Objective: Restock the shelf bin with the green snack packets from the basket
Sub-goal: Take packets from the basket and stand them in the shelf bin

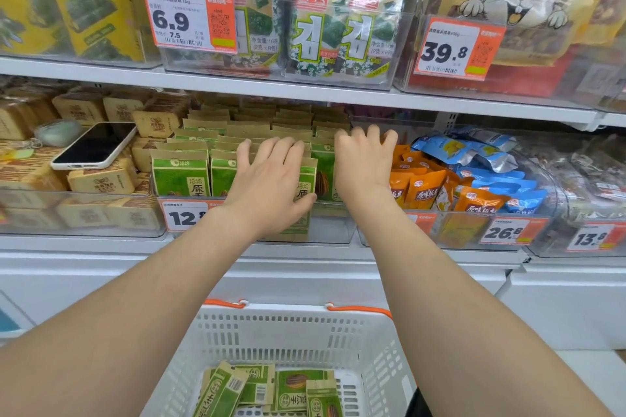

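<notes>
White shop shelving [305,91], clear plastic bins [84,213], orange price tags [189,17], bright even light

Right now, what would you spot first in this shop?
The left hand and right hand rest on the green snack packets in the clear shelf bin, centre. Below, a white basket holds more packets. A phone lies on biscuit packs at the left.

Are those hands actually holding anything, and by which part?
Nothing is lifted. The left hand lies flat on top of the packets in the bin; the right hand curls over their top edges, grip unclear.
</notes>
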